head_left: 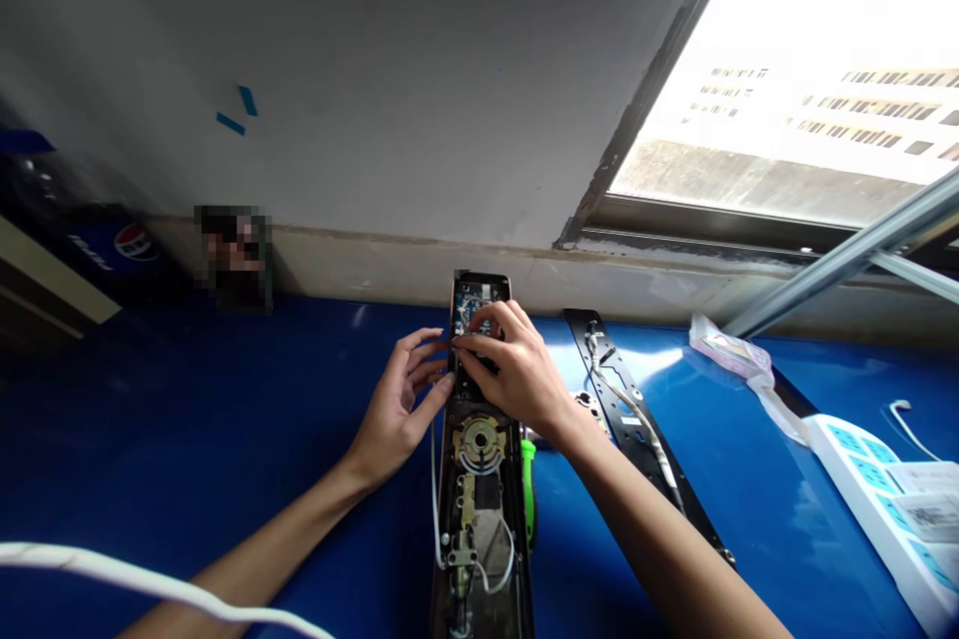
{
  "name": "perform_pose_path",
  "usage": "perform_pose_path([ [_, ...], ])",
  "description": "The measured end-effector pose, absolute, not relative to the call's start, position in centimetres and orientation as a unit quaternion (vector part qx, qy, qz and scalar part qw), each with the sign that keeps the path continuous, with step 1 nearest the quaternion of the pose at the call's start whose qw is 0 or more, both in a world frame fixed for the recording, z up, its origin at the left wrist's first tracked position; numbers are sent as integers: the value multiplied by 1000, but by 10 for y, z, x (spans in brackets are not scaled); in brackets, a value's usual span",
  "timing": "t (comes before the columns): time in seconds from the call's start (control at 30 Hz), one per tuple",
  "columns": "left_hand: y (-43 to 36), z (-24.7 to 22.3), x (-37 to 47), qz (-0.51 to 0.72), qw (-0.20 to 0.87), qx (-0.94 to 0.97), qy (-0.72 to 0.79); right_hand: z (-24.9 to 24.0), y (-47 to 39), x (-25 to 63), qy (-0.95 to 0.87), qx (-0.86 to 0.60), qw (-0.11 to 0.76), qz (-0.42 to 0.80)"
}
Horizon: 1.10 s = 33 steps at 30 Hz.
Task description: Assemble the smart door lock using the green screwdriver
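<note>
A long black housing, which looks like an opened electronic door lock (451,439), lies lengthwise in front of me. At its far end sits a blue circuit board (483,292) with thin wires, partly covered by my right hand. My right hand (516,364) reaches over the board with thumb and forefinger pinched near the housing's left edge; what is between the fingertips is too small to tell. My left hand (401,404) rests at that same edge, fingers apart and curved, thumb touching the side. A thin white wire (435,499) runs down the left side. Nearer me are a round metal part (480,439) and a latch mechanism (463,554).
Right of the housing lie a green-handled tool (528,489) and a black plate (636,419) with a taped cable. A white power strip (861,489) and a plastic bag (730,349) are farther right. A white cable (150,574) crosses the lower left. Behind stands the wall (390,120).
</note>
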<state>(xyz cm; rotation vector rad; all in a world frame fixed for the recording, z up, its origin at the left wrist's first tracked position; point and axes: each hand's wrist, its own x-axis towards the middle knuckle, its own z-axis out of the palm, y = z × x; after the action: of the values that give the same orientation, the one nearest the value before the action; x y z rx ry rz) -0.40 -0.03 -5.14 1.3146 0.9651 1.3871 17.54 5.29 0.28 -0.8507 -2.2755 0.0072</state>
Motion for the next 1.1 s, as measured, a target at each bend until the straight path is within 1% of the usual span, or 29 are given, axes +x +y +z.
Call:
perform_pose_path([
  [0.4, 0, -53, -7, 567, 475, 546, 393, 2, 51, 181, -897, -260, 358, -4],
  [0.47, -1, -51, -9, 585, 439, 548, 406, 4, 49, 180, -907, -234, 349, 2],
  [0.57, -3, -48, -12, 600, 323, 579, 448, 7, 46, 176, -924, -226, 309, 13],
  [0.63, -4, -46, -13, 573, 254, 624, 467, 9, 43, 174, -930, -245, 273, 7],
  [0.67, -5, -45, -13, 553, 236, 647, 469, 10, 42, 174, -930, -255, 263, 2],
  [0.73, -7, -44, -13, 517, 238, 679, 464, 11, 41, 176, -924, -266, 275, -3],
  [0.83, -10, -44, -10, 488, 280, 685, 462, 14, 43, 182, -884, -308, 351, 11],
  [0.9, -10, -44, -8, 485, 286, 679, 471, 15, 45, 187, -852, -360, 379, 23],
  [0.97, -11, -44, -7, 489, 273, 676, 478, 16, 46, 190, -844, -392, 365, 36],
  [1.1, -10, -44, -5, 497, 279, 672, 473, 13, 45, 194, -859, -388, 328, 64],
])
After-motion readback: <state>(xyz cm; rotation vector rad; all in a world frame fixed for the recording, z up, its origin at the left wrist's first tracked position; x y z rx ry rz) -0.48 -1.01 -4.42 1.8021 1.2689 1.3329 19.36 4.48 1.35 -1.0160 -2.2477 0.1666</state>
